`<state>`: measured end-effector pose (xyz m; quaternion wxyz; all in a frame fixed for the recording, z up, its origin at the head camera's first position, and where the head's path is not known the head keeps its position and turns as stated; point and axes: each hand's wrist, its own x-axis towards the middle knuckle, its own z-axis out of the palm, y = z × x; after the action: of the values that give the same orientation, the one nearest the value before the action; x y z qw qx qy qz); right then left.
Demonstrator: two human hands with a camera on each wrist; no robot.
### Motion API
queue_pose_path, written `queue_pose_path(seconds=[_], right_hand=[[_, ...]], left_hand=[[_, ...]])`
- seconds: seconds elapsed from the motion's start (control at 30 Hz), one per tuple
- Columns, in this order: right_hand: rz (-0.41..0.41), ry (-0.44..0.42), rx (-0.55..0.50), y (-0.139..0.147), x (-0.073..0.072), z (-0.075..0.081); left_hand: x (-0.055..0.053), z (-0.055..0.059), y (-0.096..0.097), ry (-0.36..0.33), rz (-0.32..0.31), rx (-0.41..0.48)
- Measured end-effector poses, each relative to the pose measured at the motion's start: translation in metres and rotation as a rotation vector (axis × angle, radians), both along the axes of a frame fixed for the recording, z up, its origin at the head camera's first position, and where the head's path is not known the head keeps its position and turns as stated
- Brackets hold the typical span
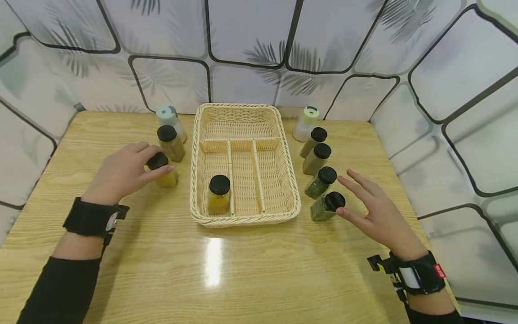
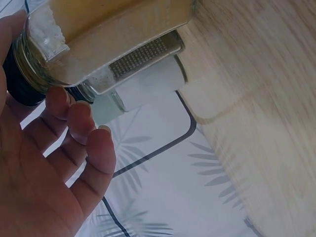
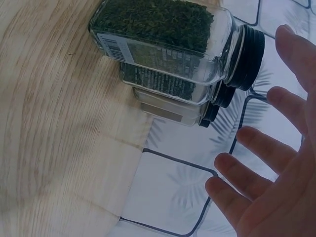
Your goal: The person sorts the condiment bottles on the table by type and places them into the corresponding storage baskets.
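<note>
On the left of the table, my left hand [image 1: 125,173] has its thumb and fingers around the black lid of a yellow spice jar [image 1: 167,179]. The left wrist view shows the glass body of this spice jar [image 2: 113,34] and the fingertips [image 2: 58,101] at its lid. My right hand [image 1: 374,213] is spread beside the front jar of dried green herbs [image 1: 321,210], its thumb tip right at the black lid. In the right wrist view the fingers [image 3: 266,148] are apart, with the herb jar [image 3: 163,39] standing in front of them.
Between the hands lies a divided wicker basket [image 1: 245,220], with another yellow spice jar [image 1: 218,202] in its front left compartment. Behind the left hand stand a brown spice jar [image 1: 173,146] and a pale-lidded shaker [image 1: 170,118]. Several more jars, including a green-lidded shaker [image 1: 305,125], line the right side.
</note>
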<state>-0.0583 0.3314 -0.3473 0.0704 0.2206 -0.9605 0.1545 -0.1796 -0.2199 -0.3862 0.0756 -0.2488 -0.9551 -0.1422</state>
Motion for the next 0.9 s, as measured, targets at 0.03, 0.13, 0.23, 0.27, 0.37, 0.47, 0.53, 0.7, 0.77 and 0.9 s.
queue_pose_path(seconds=[0.03,0.13,0.23,0.27,0.37,0.47,0.53,0.7,0.77,0.9], right_hand=[[0.000,0.001,0.000,0.000,0.000,0.000],[0.002,0.008,-0.004,0.000,0.002,0.000],[0.008,0.012,-0.010,0.000,0.003,0.001],[0.009,0.015,-0.012,0.000,0.004,0.001],[0.009,0.020,-0.013,-0.001,0.004,0.002],[0.007,0.024,-0.009,-0.001,0.005,0.003],[0.005,0.026,-0.006,-0.001,0.005,0.004],[0.007,0.029,-0.001,-0.001,0.007,0.005],[0.004,0.027,0.001,0.000,0.008,0.005],[-0.007,0.020,-0.002,0.000,0.011,0.005]], left_hand=[[0.000,0.000,0.000,0.001,-0.001,-0.002],[0.000,0.000,0.000,0.017,-0.001,-0.004],[-0.001,-0.001,0.001,0.045,-0.006,-0.005],[-0.002,-0.001,0.001,0.053,-0.008,-0.005],[-0.001,-0.001,0.002,0.067,-0.008,-0.007],[0.000,0.000,0.003,0.067,-0.005,-0.010],[0.000,0.002,0.004,0.070,-0.003,-0.012],[0.002,0.003,0.004,0.083,-0.016,-0.028],[0.002,0.003,0.004,0.086,-0.021,-0.031],[0.005,0.005,0.004,0.084,-0.020,-0.034]])
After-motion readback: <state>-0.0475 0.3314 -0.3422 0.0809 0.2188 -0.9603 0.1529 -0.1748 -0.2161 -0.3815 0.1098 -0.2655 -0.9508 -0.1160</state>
